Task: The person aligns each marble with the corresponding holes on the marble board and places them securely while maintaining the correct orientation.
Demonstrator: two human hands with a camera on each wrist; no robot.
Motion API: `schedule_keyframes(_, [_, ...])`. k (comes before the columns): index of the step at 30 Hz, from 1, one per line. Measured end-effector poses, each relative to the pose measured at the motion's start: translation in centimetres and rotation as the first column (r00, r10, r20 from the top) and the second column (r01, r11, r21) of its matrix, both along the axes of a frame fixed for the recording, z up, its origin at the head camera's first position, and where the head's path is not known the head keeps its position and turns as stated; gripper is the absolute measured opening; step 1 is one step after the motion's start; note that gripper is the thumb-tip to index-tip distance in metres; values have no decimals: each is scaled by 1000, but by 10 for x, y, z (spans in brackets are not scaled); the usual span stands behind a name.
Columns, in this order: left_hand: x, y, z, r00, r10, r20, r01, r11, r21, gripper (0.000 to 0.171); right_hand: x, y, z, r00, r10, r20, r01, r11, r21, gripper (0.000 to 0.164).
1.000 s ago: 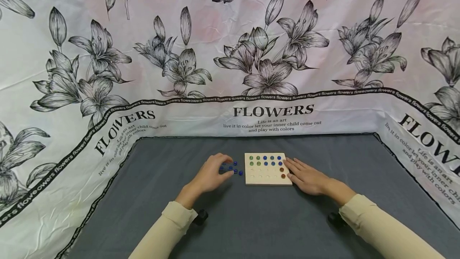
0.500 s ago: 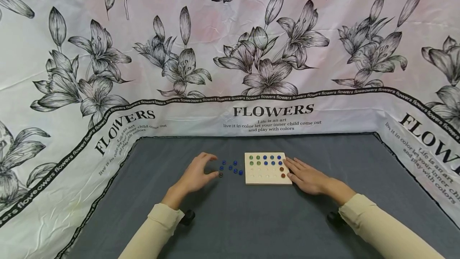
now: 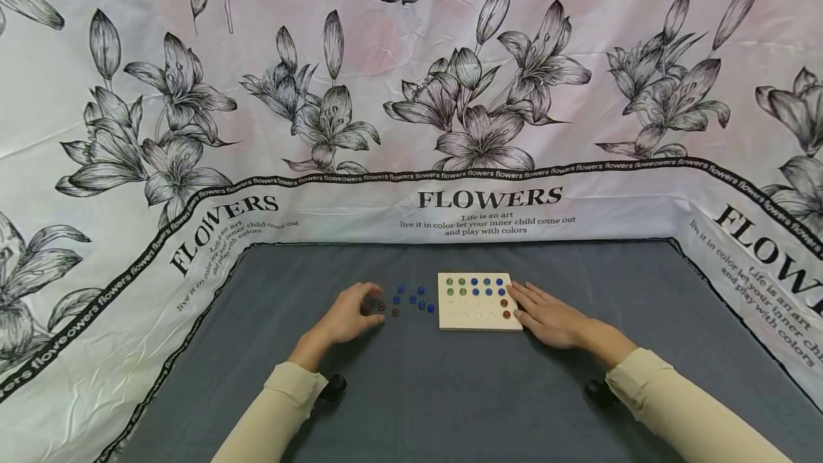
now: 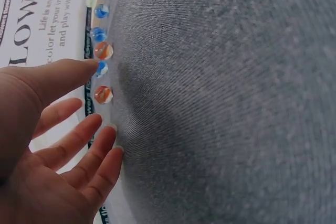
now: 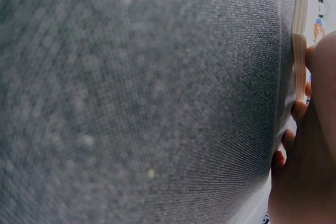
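Note:
Left of the board, my left hand (image 3: 347,314) is low over the cloth, thumb and fingers spread apart. An orange-brown marble (image 3: 381,306) lies by its fingertips, and another marble (image 3: 395,312) of that colour sits a little to the right. In the left wrist view the thumb overlaps a blue marble (image 4: 102,68), with an orange-swirled marble (image 4: 103,94) below it. My right hand (image 3: 551,316) rests flat with straight fingers on the right edge of the pale wooden board (image 3: 472,320). Green, blue and orange-brown marbles sit in some of the board's hollows.
Several loose blue marbles (image 3: 413,299) lie between my left hand and the board. Dark grey cloth (image 3: 437,391) covers the table. A white floral fabric (image 3: 360,213) stands behind and around it.
My left hand has moved left, away from the blue marbles, then slightly lower. Two orange-brown marbles now show beside its fingers. The right hand and the board have stayed put.

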State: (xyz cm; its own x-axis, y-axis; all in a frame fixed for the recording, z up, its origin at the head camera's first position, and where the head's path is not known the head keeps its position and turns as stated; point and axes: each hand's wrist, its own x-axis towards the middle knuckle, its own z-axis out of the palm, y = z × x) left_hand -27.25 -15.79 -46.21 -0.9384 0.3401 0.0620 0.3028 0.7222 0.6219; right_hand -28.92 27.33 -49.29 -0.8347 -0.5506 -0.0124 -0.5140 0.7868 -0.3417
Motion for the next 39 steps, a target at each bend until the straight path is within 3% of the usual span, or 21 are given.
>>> schedule_keyframes(16, [-4,4,-3,997,63,-45,-62,998,29,26,11,-5,4,1000,-8,7,8,1000,-14,61])
schedule_keyframes(23, [-6,5,-5,996,81,-28,-81,997,8,19,17,-7,8,1000,8,6,-8,1000,-22,61])
schedule_keyframes(31, [-6,5,-5,998,49,-51,-48,999,11,11,17,-9,6,1000,-22,20,23,1000,-5,59])
schedule_keyframes(39, [-8,6,-7,997,61,-50,-60,998,14,8,19,-10,5,1000,-26,7,26,1000,1,59])
